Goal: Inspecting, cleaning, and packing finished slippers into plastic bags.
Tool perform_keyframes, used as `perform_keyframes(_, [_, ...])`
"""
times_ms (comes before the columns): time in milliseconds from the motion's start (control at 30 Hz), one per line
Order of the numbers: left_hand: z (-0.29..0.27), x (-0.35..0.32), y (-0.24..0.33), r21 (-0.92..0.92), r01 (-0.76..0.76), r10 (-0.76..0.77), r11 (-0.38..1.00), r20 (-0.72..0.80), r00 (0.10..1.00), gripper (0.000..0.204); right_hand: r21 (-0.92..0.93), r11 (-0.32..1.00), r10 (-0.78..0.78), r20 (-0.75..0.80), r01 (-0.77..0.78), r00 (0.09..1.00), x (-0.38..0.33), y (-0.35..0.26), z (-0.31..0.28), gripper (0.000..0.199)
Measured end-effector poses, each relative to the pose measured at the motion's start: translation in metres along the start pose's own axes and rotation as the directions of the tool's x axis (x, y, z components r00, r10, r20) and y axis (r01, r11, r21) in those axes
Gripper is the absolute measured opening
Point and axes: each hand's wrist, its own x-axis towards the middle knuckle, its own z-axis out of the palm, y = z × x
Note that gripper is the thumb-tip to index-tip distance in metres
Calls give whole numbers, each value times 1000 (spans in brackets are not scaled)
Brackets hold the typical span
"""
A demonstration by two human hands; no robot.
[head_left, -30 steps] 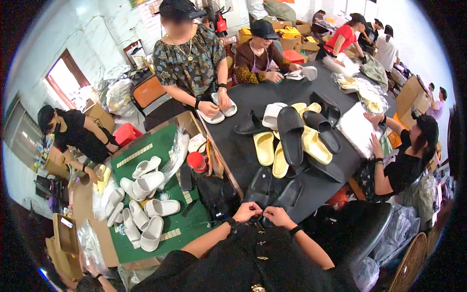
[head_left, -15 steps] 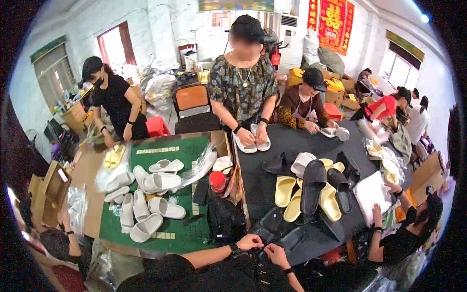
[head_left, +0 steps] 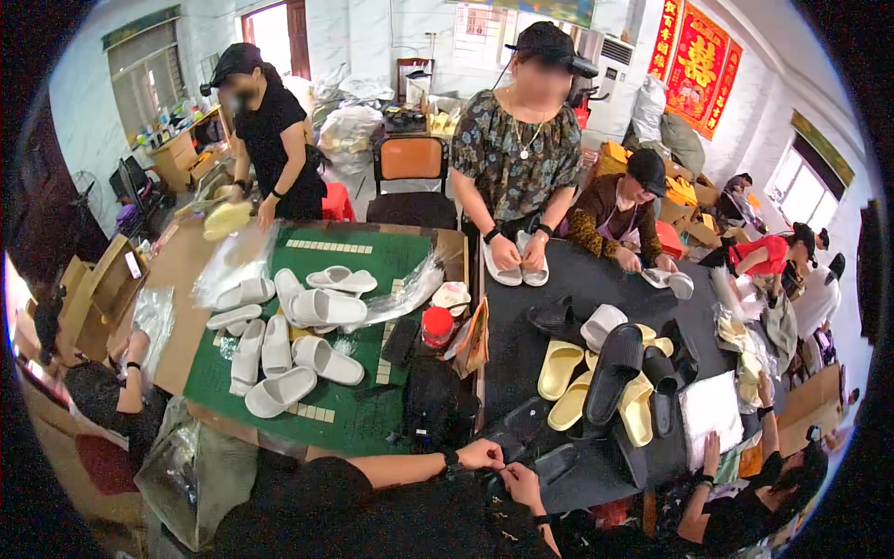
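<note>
At the near edge of the black table, my left hand point(head_left: 481, 455) and my right hand point(head_left: 521, 485) are close together, fingers pinched. What they hold, if anything, is too small and dark to make out. Just beyond them lies a black slide slipper point(head_left: 556, 463), with another dark slipper point(head_left: 523, 418) behind it. Farther right a heap holds a large black slipper point(head_left: 615, 373), a pale yellow slipper point(head_left: 559, 368) and several others. Grey slippers, one of them a grey slipper point(head_left: 328, 360), lie on the green mat point(head_left: 214, 373) to my left.
A red-lidded jar point(head_left: 437, 327) and a black bag point(head_left: 438, 401) stand between the two work surfaces. Co-workers sit or stand around; one across from me holds a pair of light slippers point(head_left: 503, 265). At right a co-worker's hands touch a white package point(head_left: 711, 419).
The view has shifted, so the tables sit farther left and the room tilts. My hands have drawn closer together. The co-worker at far left has lifted yellow slippers off the table.
</note>
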Motion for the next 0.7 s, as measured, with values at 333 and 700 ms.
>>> perform_keyframes(333, [-6, -2, 9, -41, 23, -22, 999, 16, 1000, 18, 53, 999, 10, -3, -10, 1000, 2, 9, 8, 14])
perform_keyframes(700, [-7, -2, 9, -82, 111, -109, 990, 32, 994, 16, -6, 996, -93, -65, 93, 993, 2, 6, 6, 13])
